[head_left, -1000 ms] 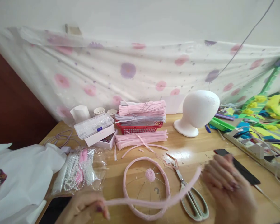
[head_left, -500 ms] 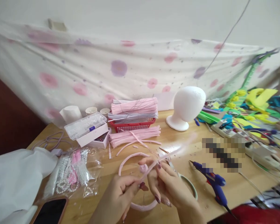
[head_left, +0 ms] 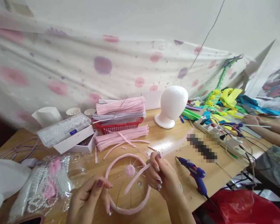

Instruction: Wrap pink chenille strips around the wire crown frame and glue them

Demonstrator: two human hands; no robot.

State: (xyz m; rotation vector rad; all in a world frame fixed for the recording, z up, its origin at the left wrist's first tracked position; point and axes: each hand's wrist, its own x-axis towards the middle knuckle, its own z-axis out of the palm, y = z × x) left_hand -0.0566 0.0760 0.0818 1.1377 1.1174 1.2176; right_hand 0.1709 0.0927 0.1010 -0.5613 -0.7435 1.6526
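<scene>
My right hand point(head_left: 161, 179) is closed on a pink fuzzy strip point(head_left: 135, 179), which hangs down to the left over a pink wrapped ring point(head_left: 128, 182). The ring lies flat on the wooden table point(head_left: 168, 141) and has thin wire spokes and a small pink rosette point(head_left: 130, 170) at its middle. My left hand point(head_left: 90, 199) hovers beside the ring's left edge, fingers curled with thumb and forefinger drawn together; I cannot make out anything in them. A blue glue gun point(head_left: 195, 174) lies just right of my right hand.
Pink strip bundles point(head_left: 121, 137) and a red basket point(head_left: 118, 126) of more strips sit behind the ring. A bead box point(head_left: 65, 129), bagged pearls point(head_left: 46, 186), a white foam head point(head_left: 172, 104) and a power strip point(head_left: 221, 137) surround it. Another person's hands point(head_left: 252, 119) work at far right.
The view swung right. My right hand has drawn the pink strip across, so its free end now hangs over the ring, and my left hand has come off the strip.
</scene>
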